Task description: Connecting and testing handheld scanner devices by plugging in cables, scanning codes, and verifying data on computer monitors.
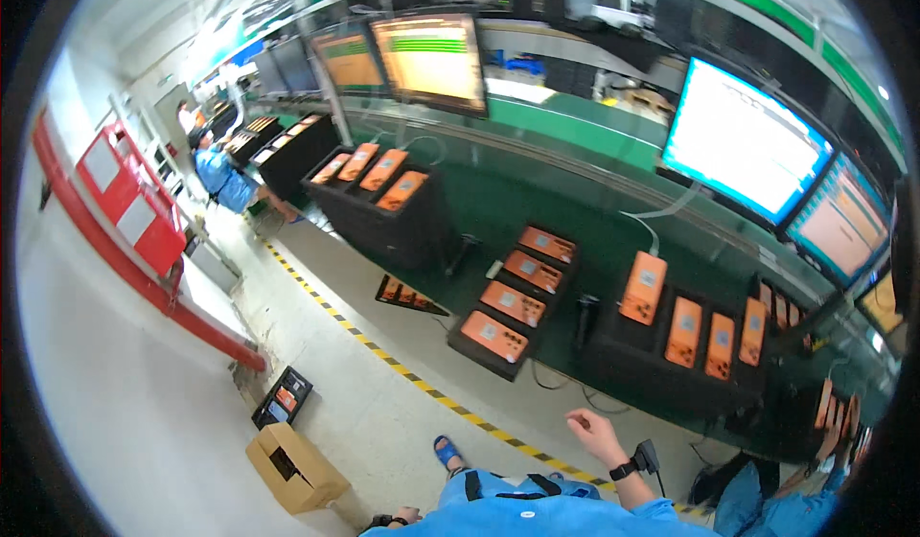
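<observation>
My right hand point(594, 434), a dark band on its wrist, hovers in front of the bench edge with fingers loosely curled and nothing visible in them. Only a small part of my left hand point(408, 515) shows at the lower edge, low by my side; its fingers are not clear. Nearest to my right hand is a black tray point(511, 372) that juts over the bench edge, bearing several orange phones point(494, 337). To its right, a stacked black tray point(613, 355) carries more orange phones, one of them point(643, 288) joined to a white cable.
Another black tray stack point(383, 230) with phones stands farther left on the green bench point(498, 197). Monitors point(747, 139) rise behind. A co-worker's hand point(830, 441) is among phones at right. A cardboard box point(295, 470) and black tray point(283, 396) lie on the floor.
</observation>
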The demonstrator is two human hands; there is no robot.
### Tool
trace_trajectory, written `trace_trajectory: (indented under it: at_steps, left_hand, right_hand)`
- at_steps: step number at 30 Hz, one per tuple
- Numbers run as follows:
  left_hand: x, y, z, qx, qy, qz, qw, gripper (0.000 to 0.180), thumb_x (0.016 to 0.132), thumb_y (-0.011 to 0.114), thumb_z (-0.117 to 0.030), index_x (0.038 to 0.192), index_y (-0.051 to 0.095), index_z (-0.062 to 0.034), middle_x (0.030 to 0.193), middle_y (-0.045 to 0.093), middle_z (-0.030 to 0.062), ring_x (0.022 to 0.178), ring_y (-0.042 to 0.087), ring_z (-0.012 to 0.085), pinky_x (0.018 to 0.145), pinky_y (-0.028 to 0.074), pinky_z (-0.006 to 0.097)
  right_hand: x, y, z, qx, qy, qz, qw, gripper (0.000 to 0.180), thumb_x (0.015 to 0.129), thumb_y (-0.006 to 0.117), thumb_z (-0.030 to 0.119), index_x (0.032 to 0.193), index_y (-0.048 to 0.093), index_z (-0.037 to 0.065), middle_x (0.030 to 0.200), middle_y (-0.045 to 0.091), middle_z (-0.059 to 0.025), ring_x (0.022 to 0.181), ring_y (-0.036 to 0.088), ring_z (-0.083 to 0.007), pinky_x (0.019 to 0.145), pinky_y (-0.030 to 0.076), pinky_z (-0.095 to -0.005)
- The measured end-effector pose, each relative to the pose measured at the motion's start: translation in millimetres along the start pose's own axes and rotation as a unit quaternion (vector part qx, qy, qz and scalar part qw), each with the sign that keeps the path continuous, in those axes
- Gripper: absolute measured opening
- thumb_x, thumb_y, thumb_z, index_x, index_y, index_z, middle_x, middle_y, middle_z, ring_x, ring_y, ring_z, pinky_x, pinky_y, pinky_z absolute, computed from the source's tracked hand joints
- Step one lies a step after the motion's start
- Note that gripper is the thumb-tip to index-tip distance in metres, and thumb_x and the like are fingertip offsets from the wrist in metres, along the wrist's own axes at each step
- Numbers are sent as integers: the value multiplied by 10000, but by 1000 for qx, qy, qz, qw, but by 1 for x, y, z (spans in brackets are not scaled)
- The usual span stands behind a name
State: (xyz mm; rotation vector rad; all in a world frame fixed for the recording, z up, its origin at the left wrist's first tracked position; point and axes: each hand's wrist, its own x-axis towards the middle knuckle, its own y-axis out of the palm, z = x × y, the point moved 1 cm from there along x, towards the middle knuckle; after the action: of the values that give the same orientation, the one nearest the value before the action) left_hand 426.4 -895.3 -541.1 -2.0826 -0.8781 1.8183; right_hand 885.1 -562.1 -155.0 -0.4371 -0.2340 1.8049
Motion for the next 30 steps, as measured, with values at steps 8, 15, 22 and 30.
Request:
trace_trajectory:
  at_steps: [8,15,22,30]
  left_hand:
    - [0,-106,9,-403,-214,-166,874,397,881,625,-394,1062,711,-51,1066,710,189,1043,679,304,875,540,431]
    - [11,-249,119,-695,-136,-171,685,374,957,601,-301,1216,564,-34,987,688,109,825,648,184,670,501,326]
    - [-9,-395,165,-666,-62,-372,644,287,962,589,-217,1155,584,-5,1010,685,127,890,646,193,803,506,324]
    - [-11,-583,214,-590,-24,-455,666,264,972,585,-166,1162,565,16,985,686,109,917,644,178,838,502,305]
  right_hand:
    - [115,124,74,-122,-14,95,988,223,939,629,207,1065,666,27,903,708,-65,823,667,-153,774,519,-297]
    - [256,235,219,-88,-184,133,970,239,946,619,224,1055,655,15,938,696,-124,854,678,-216,784,528,-328]
    - [411,265,291,46,-232,18,972,147,953,624,128,1022,659,3,867,677,-42,799,633,-113,745,511,-274]
    - [651,210,325,-155,-222,-281,921,263,945,590,288,946,711,54,822,695,-145,784,681,-306,702,528,-397]
